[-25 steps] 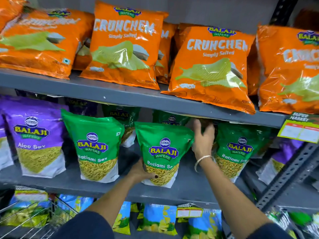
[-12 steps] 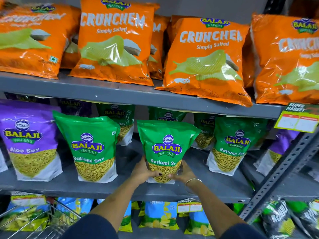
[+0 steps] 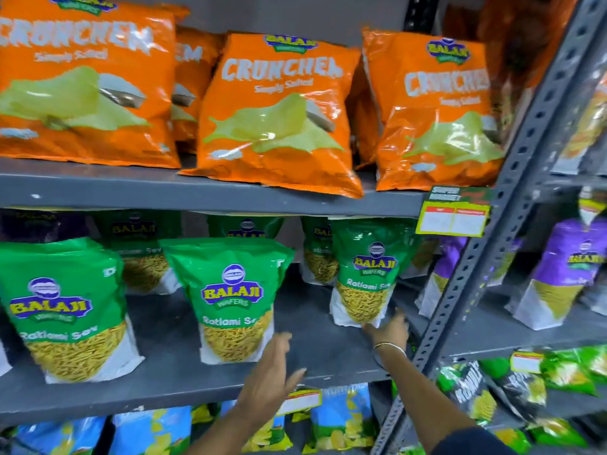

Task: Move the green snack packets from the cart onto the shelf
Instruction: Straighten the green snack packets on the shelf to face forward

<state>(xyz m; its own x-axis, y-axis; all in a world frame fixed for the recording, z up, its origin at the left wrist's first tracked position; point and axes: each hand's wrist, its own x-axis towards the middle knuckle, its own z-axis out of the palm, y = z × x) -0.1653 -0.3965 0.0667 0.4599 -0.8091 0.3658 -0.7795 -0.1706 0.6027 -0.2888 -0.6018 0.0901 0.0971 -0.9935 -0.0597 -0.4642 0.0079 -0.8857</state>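
Three green snack packets (image 3: 231, 300) stand upright on the middle shelf (image 3: 170, 372). Left hand (image 3: 272, 372) — fingers spread, empty — hovers at five o'clock of the centre one; right hand (image 3: 389, 330) touches the rightmost's base, grip unclear.

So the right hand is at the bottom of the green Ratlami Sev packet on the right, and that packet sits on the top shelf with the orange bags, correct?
Not quite. The right hand is at the bottom of the right-hand green packet, but the head view shows that packet on the middle shelf, below the orange bags.
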